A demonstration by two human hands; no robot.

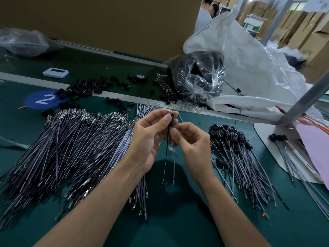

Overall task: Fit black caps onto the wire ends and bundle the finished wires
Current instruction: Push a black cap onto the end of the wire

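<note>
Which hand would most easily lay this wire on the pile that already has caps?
Probably the right hand: the capped pile lies just beside it, while the left hand is nearer the uncapped wires. Both hands pinch the wire now.

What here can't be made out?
Head view only:
- black cap: left hand and right hand fingertips cover how far the wire sits inside.
- uncapped wire pile: cut off by left edge.
- white device: screen too small to read.
- bagged black coil: crinkled plastic blurs contents.
</note>
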